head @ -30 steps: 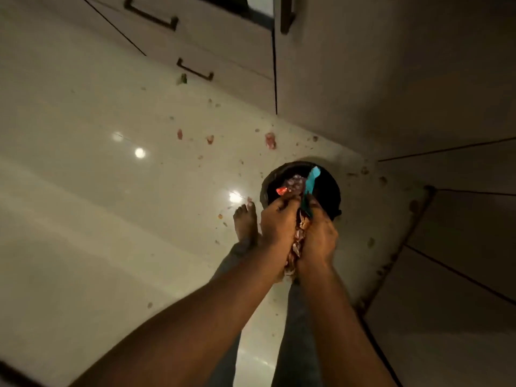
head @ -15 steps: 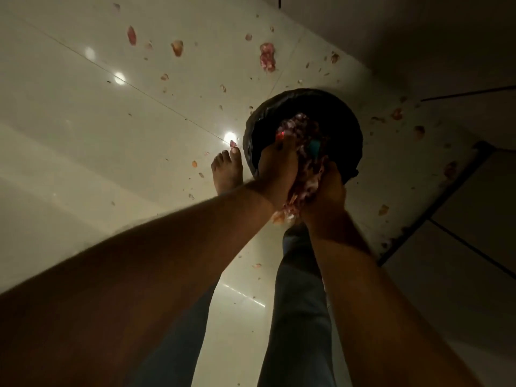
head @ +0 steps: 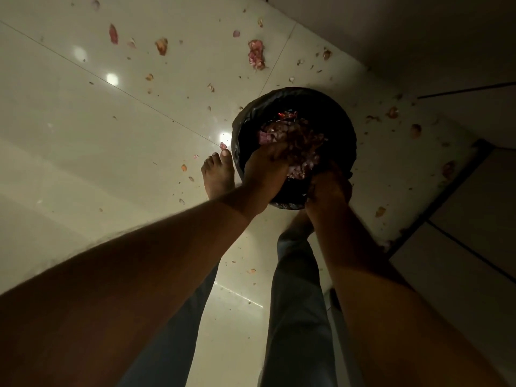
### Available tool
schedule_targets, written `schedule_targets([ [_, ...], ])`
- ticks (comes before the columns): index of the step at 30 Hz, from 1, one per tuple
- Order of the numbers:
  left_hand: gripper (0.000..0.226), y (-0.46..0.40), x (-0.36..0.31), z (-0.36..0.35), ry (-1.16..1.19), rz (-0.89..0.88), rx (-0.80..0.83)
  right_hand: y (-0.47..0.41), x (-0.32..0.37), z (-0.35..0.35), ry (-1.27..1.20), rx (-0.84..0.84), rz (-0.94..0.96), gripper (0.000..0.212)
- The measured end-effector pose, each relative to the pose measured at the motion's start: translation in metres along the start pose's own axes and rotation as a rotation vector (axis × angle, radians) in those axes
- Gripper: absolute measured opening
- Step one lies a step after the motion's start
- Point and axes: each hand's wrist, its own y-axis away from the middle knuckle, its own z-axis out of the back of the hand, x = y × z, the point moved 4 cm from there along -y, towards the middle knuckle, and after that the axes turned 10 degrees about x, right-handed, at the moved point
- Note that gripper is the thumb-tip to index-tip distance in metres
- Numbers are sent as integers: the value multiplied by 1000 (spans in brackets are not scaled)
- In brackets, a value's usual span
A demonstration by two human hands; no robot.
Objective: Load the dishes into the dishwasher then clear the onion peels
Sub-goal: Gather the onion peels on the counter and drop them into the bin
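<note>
A black lined bin [head: 347, 127] stands on the pale tiled floor. Both my hands are down at its mouth with a bundle of purple onion peels [head: 293, 143] squeezed between them. My left hand [head: 265, 174] curls over the bundle from the left. My right hand [head: 329, 188] cups it from the near right, in shadow. A red wrapper [head: 287, 115] shows at the far side of the bin's contents. Loose peels lie scattered on the floor, the biggest clump [head: 257, 54] beyond the bin.
My bare left foot [head: 219, 174] stands just left of the bin. More peel scraps [head: 162, 46] dot the tiles at the left and others [head: 416, 129] lie right of the bin. Dark cabinet fronts [head: 418, 37] close off the top and right.
Both hands have gone down with the peel bundle from above the bin into its mouth. My head has dropped closer, so the bin looks larger.
</note>
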Motion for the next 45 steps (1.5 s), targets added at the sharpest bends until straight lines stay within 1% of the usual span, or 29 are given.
schedule_targets([
  [2,34,8,4,-1,5,-21,13,8,-2,5,-19,25,-4,45],
  [4,30,20,0,-5,12,-10,65,23,0,2,-144,20,-23,39],
  [5,31,26,0,-7,26,20,126,32,4,2,-211,-2,-16,34],
  [7,40,43,-1,-16,56,132,302,49,15,-2,-389,-63,4,27],
  [8,43,53,-1,-20,77,198,392,58,19,-5,-435,-80,10,31],
  [9,43,64,-4,-23,89,239,453,66,23,-7,-486,-53,-9,41],
  [10,40,72,-7,-25,91,251,474,71,25,-9,-537,3,1,48],
  [11,36,79,-11,-24,77,241,453,79,31,-14,-562,15,20,52],
  [13,31,89,-25,-20,1,187,338,94,40,-20,-589,6,67,54],
  [16,26,115,-59,-3,-244,85,164,128,61,-29,-633,-23,113,55],
  [18,31,137,-79,7,-366,64,118,151,70,-34,-670,-11,135,55],
  [19,38,149,-89,9,-378,54,136,165,76,-36,-688,-6,157,53],
  [20,42,161,-97,10,-330,49,187,179,81,-37,-702,-2,183,51],
  [22,35,192,-115,7,-217,81,333,210,89,-43,-723,-8,195,47],
  [24,26,218,-129,4,-259,47,396,238,97,-48,-735,-30,200,47],
  [26,18,243,-145,1,-354,-9,370,270,109,-52,-732,-34,230,50],
  [28,13,261,-157,1,-443,-47,315,298,120,-59,-688,10,230,57],
  [31,30,290,-177,-1,-690,-58,229,347,130,-66,-674,84,229,62],
  [32,32,299,-185,-3,-776,-68,208,362,133,-66,-681,102,241,63],
  [33,27,304,-191,-5,-829,-83,189,374,135,-66,-694,119,259,63],
  [35,12,321,-207,-16,-901,-124,192,401,140,-58,-758,140,308,64],
  [36,13,330,-215,-25,-925,-146,205,413,142,-50,-794,143,335,64],
  [38,23,341,-228,-47,-955,-187,240,432,150,-29,-835,138,387,64],
  [41,32,366,-247,-112,-1021,-277,317,468,169,29,-864,92,504,63],
  [42,32,374,-251,-138,-1007,-305,356,480,176,52,-869,76,563,61],
  [45,26,403,-258,-218,-963,-397,475,518,191,131,-891,10,766,52],
])
